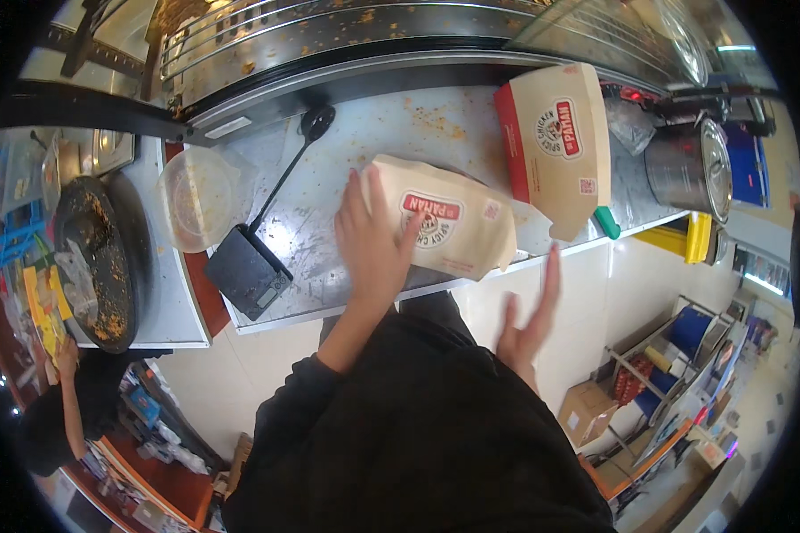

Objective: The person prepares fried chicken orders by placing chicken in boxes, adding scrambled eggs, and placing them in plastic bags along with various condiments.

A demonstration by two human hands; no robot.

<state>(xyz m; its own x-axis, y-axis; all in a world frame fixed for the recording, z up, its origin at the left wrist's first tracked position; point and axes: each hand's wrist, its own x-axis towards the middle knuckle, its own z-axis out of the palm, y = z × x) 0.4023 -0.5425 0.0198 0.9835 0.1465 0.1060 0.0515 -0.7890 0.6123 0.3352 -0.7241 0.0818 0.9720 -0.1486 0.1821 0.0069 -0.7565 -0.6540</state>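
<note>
A brown paper food bag (467, 220) with a red-and-white printed logo lies on the metal counter (320, 213). My left hand (373, 233) rests on one end of it, fingers spread over the paper; whether they grip it cannot be told. Off the counter's front edge, my right hand (533, 326) is raised with thumb and fingers apart, slightly blurred and holding nothing. A second printed paper bag (563, 140), with a red side, is just beyond to the right. Left of my left hand are a black digital scale (250, 273) and a black long-handled ladle (293, 160).
A clear plastic bowl (197, 200) and a large black pan (103, 266) with orange crumbs are at left, near a co-worker's hand (67, 360). A lidded steel pot (687, 170) and a green object (607, 222) are at right. A wire rack (347, 13) spans the back.
</note>
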